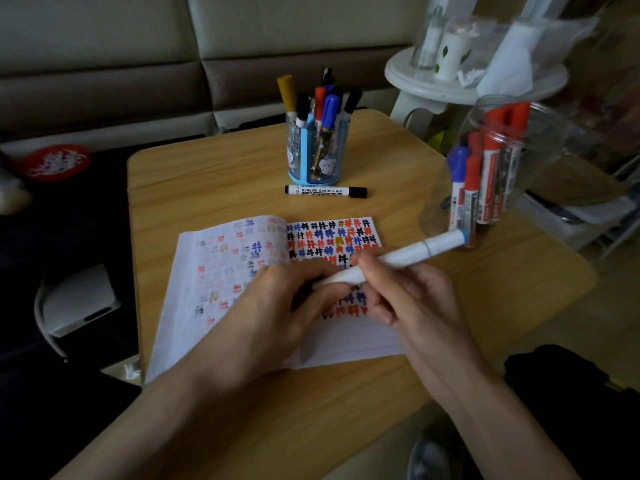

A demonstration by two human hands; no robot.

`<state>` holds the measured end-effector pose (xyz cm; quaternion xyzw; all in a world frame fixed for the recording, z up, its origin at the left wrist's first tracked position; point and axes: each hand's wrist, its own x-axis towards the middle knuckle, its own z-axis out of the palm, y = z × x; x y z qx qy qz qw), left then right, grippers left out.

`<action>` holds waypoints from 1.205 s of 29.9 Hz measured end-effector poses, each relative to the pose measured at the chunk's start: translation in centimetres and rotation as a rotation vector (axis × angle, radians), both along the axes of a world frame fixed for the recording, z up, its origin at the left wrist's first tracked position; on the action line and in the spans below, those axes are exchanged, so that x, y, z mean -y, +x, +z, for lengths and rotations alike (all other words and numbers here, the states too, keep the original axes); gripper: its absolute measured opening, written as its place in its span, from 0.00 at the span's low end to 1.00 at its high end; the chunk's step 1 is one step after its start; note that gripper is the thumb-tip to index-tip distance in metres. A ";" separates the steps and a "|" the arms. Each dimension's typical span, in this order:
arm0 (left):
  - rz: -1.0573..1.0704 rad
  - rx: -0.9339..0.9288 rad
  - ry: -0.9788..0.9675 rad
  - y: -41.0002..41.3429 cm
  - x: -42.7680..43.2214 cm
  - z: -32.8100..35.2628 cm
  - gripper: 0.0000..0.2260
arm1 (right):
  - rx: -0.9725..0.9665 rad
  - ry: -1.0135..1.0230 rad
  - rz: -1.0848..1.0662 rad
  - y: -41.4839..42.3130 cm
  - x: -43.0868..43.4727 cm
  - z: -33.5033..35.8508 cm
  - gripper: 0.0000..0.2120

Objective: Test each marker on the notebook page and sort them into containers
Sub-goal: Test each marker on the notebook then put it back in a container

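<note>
Head view: your right hand [410,301] wraps the marker [408,253], tail toward two o'clock; your left hand's [273,306] hold is unclear. Likely light, stiff, slick: hold mid-barrel.

The scene is dimly lit, with the left side lost in shadow. The pale wooden surface [225,181] is evenly lit. The upper right corner is blurred and stretched.
</note>
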<state>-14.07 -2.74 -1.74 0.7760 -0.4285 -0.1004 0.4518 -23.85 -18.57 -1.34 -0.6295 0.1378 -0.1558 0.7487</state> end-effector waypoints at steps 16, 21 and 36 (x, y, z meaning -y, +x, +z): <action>0.116 0.038 -0.035 -0.1 -0.5 -0.9 0.13 | -0.029 -0.028 -0.092 0.0 -0.9 -0.8 0.20; 0.109 0.040 -0.014 0.0 -0.5 -0.7 0.15 | -0.045 -0.034 -0.050 0.1 -0.4 -0.8 0.16; 0.002 0.022 -0.008 0.5 0.0 -1.1 0.12 | -0.047 -0.110 -0.019 0.4 -0.6 -0.6 0.14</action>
